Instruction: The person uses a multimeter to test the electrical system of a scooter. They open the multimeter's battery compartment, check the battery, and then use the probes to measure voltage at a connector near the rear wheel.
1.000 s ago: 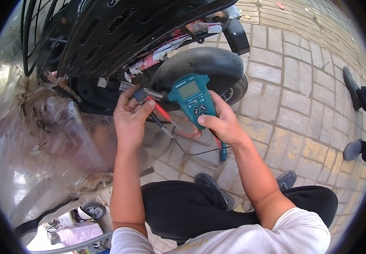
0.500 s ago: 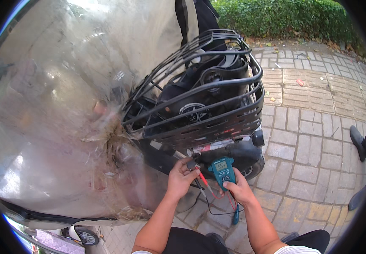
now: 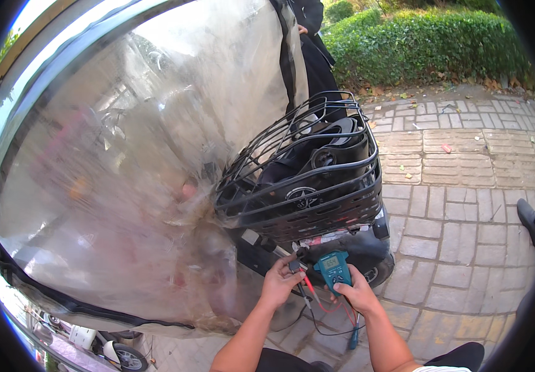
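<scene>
My left hand (image 3: 283, 280) pinches a small dark block (image 3: 294, 266) with a red probe (image 3: 309, 283) and a black probe (image 3: 305, 298), just below a scooter's front basket (image 3: 298, 192). In my right hand (image 3: 357, 291) is a teal handheld meter (image 3: 332, 264), thumb on its lower buttons and digits on its screen. Red and black leads loop between my hands. A teal slim object (image 3: 354, 338) hangs below the meter. The scooter's wheel (image 3: 379, 271) is just beyond the meter.
A cloudy plastic canopy (image 3: 94, 204) takes up the left. Paving (image 3: 434, 229) stretches right toward a hedge (image 3: 416, 49). A person in dark clothing (image 3: 311, 49) is behind the basket; another's shoe (image 3: 530, 223) shows at right. A small wheeled vehicle (image 3: 128, 356) is lower left.
My view has tilted up, so the hands and scooter appear lower and more hedge and canopy show. The meter screen, seemingly blank a second ago, shows digits. Both hands keep their hold.
</scene>
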Demonstrator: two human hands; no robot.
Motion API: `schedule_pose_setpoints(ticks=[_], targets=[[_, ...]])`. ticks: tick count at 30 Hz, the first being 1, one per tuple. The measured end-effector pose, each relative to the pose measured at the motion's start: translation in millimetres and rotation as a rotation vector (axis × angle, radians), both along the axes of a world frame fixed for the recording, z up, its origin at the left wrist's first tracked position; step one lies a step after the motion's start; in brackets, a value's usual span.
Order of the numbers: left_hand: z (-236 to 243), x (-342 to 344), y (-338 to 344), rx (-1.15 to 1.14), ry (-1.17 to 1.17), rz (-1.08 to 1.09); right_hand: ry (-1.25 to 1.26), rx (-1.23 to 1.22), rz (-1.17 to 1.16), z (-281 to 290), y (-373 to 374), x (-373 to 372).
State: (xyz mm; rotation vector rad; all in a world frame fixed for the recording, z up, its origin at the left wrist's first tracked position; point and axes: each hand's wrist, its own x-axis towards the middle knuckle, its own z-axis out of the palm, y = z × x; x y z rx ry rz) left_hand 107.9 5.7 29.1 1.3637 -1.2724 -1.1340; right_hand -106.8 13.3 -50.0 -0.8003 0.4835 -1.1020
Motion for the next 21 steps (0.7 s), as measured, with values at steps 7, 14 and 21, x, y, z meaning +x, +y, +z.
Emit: schedule_pose_setpoints(ticks=[7, 14, 21], targets=[[-3, 0, 0, -0.029, 0.001, -0.018, -0.058, -0.041, -0.019, 2, 3, -1], [-2, -4, 0, -0.017, -0.02, 0.004, -0.043, -0.019, -0.021, 3, 6, -8], [7, -7, 2, -0.016, -0.013, 0.02, -0.053, -0.005, -0.026, 7, 8, -12]])
